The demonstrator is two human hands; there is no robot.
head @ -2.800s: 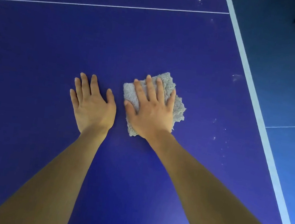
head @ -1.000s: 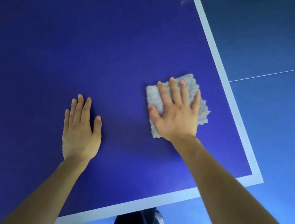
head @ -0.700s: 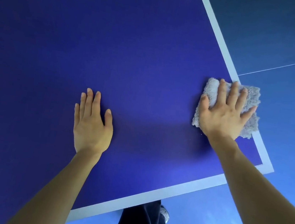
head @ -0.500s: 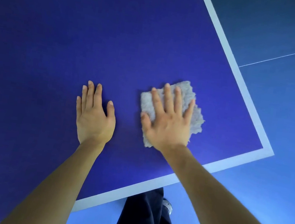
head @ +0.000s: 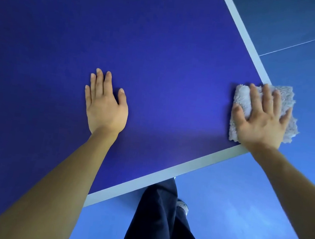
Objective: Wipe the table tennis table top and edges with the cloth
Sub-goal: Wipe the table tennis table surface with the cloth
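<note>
Pressing flat on the cloth, the right hand sits at the table's near-right corner, fingers straight and slightly spread, thumb out to the left. The cloth lies directly under those fingers, its right part jutting past the right edge over the floor. The near edge line runs off to the left from just under the wrist, so a leftward pull along it looks the likely next stroke. The left hand rests flat on the top, well to the left, fingers together, thumb apart, holding nothing.
</note>
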